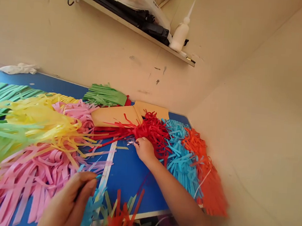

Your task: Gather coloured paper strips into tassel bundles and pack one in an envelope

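My left hand (75, 194), low in the view, is closed in a pinch on a blue paper fringe (91, 206), which hangs down beside it. Farther up the table, my right hand (145, 150) pinches a small whitish, thin scrap (131, 142); its exact kind is too small to make out. Just behind that hand lies a bunch of red paper fringe (153, 129). Pink paper fringe (37, 177) spreads out near my left hand, partly under yellow fringe (43, 118). Orange and green strips (121, 218) show at the bottom edge, partly cut off.
The blue table (127, 177) meets the wall. Light blue fringe (181, 157) and orange fringe (208, 180) cover its right end. Tan paper pieces (114, 115) and green fringe (105, 94) lie at the back. Overhead, a shelf (126, 22) holds a white bottle (180, 33).
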Demonstrator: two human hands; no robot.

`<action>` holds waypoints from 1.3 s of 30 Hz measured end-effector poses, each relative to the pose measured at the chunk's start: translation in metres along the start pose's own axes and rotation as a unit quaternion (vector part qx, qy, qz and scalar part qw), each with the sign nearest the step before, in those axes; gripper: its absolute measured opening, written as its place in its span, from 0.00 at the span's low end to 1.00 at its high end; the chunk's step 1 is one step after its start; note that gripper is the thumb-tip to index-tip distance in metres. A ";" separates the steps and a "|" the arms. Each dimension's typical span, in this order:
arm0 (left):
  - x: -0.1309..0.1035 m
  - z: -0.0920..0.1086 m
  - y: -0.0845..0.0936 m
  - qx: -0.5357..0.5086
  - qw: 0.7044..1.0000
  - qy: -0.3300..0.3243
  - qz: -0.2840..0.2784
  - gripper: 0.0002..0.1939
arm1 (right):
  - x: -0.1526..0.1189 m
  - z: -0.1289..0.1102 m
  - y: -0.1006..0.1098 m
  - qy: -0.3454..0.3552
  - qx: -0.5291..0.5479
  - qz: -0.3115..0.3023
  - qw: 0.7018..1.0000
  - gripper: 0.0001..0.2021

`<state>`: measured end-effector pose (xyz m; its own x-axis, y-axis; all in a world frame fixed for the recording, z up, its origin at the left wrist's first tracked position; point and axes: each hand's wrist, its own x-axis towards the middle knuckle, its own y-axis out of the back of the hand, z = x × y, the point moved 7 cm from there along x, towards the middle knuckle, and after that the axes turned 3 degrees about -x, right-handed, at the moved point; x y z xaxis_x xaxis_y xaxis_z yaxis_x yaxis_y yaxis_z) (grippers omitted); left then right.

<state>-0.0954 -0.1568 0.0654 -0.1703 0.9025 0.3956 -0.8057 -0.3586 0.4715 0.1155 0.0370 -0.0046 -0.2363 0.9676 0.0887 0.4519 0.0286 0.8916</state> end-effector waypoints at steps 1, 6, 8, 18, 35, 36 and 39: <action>0.003 0.005 -0.009 0.016 0.999 -0.034 -0.015 0.15 | 0.001 0.001 -0.001 0.001 -0.010 -0.002 1.000 0.07; 0.010 0.009 -0.039 0.080 0.988 -0.117 -0.054 0.16 | -0.009 0.003 0.011 0.007 -0.017 0.001 1.000 0.11; 0.013 0.004 -0.046 0.070 0.991 -0.094 -0.063 0.17 | -0.023 0.000 0.020 0.017 0.010 0.013 1.000 0.12; 0.013 0.018 -0.084 -0.053 0.991 -0.024 -0.122 0.18 | -0.142 -0.031 0.035 -0.004 0.433 0.014 0.901 0.07; -0.002 0.058 -0.091 0.040 0.974 -0.157 -0.160 0.15 | -0.164 -0.044 0.073 0.121 0.257 0.046 0.958 0.05; -0.002 0.053 -0.091 0.025 0.980 -0.123 -0.157 0.13 | -0.164 -0.040 0.070 0.095 0.294 0.039 0.950 0.05; -0.003 0.037 -0.094 -0.041 0.983 -0.012 -0.176 0.12 | -0.164 -0.031 0.063 0.032 0.365 0.023 0.930 0.04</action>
<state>0.0019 -0.1346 0.0486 0.1403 0.9611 0.2378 -0.8559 -0.0030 0.5171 0.1555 -0.1273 0.0507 -0.2437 0.9555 0.1664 0.9207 0.1740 0.3492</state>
